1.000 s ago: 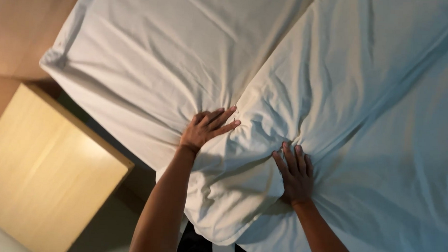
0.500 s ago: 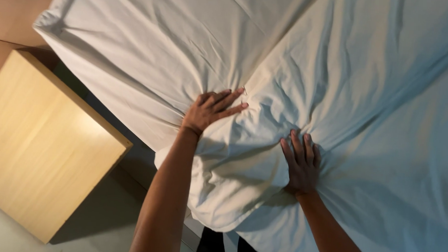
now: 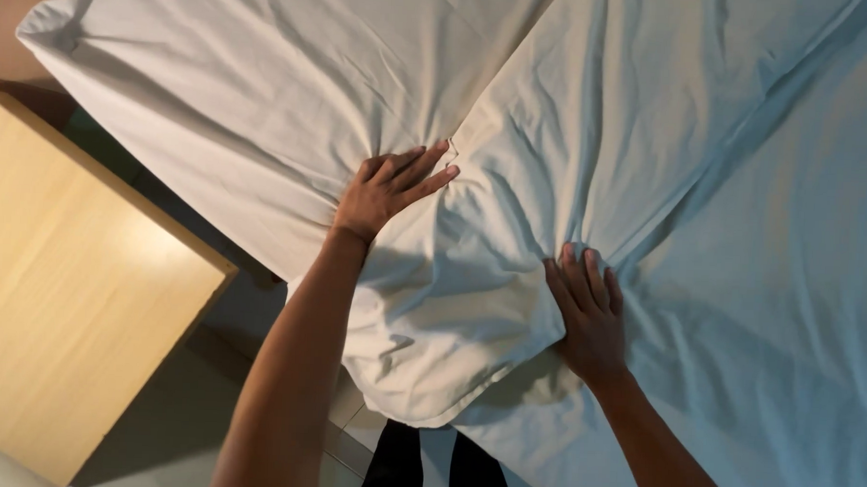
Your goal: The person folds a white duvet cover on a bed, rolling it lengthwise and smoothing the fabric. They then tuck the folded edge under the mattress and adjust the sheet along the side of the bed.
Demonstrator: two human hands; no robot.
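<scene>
We press our left hand (image 3: 389, 189), fingers spread flat, on the white pillow (image 3: 471, 274) at centre; our right hand (image 3: 590, 311), flat too, presses its four o'clock edge against the bed sheet (image 3: 767, 313).

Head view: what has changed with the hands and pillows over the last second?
Little has changed. The left hand has kept pressing flat at the seam between the two white pillows, fingers shifting slightly. The right hand has slid a little along the near pillow and still presses its edge by the sheet. Neither hand has let go. The far pillow and the wooden side table stayed put; only the camera drifted.
</scene>
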